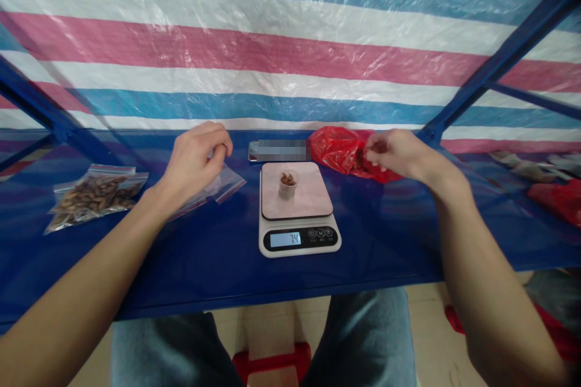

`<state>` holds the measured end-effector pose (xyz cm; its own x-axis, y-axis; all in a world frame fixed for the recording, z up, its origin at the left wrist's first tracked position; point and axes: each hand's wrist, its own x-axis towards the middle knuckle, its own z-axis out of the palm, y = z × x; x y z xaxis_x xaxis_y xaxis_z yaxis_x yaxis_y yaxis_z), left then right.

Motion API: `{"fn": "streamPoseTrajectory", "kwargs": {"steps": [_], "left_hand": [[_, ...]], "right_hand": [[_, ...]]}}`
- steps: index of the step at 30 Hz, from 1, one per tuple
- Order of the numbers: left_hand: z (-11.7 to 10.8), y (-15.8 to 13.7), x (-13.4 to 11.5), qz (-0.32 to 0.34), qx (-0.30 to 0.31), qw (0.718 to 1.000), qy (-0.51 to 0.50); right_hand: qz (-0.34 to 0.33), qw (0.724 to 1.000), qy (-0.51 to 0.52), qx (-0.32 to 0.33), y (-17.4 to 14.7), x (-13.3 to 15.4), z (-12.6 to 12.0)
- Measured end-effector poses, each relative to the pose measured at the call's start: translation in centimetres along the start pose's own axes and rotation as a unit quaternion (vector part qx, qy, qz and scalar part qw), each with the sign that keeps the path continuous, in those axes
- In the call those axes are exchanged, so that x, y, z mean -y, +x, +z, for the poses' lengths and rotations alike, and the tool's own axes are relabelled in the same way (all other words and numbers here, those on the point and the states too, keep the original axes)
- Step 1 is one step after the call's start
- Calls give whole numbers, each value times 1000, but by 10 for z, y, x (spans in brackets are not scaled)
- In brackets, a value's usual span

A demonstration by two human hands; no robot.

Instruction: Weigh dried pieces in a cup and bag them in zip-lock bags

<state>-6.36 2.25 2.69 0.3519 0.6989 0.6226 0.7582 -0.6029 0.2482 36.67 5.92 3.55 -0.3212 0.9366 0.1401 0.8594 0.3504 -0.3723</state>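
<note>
A white digital kitchen scale (297,227) sits in the middle of the blue shelf, its display reading 7.4. On its plate stands a small clear cup (287,192) with brown dried pieces (287,179) in it. My right hand (393,154) is at the mouth of a red plastic bag (336,148), which has brown pieces inside. Its fingers are pinched together, and what they hold is hidden. To the left of the scale my left hand (200,157) hovers over clear zip bags (230,184), its fingers curled in with nothing seen in them.
Filled zip bags (93,196) of brown pieces lie at the left. A phone (279,150), its screen blurred, lies behind the scale. Blue metal struts (481,81) rise at both sides before a striped tarp (272,42). More bags (558,196) are at the far right.
</note>
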Motion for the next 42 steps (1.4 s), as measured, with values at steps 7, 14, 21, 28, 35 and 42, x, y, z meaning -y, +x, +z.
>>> {"fn": "streamPoseTrajectory", "kwargs": {"steps": [7,14,21,28,35,42], "left_hand": [[-45,6,20,-136,-100,983,-67],[-23,-5,34,-132,60,986,-81],[10,-17,9,-53,195,977,-73],[9,-21,6,-34,212,973,-82],[11,-20,8,-29,202,975,-86],[11,-18,8,-35,186,980,-59]], "right_hand": [[-123,991,-51,-19,15,10,32],[-120,983,-140,-25,19,3,45],[-137,980,-142,-29,27,-10,52],[-132,985,-97,-54,24,-4,44],[-72,990,-56,-104,19,3,30],[-30,978,-30,-202,6,4,1]]}}
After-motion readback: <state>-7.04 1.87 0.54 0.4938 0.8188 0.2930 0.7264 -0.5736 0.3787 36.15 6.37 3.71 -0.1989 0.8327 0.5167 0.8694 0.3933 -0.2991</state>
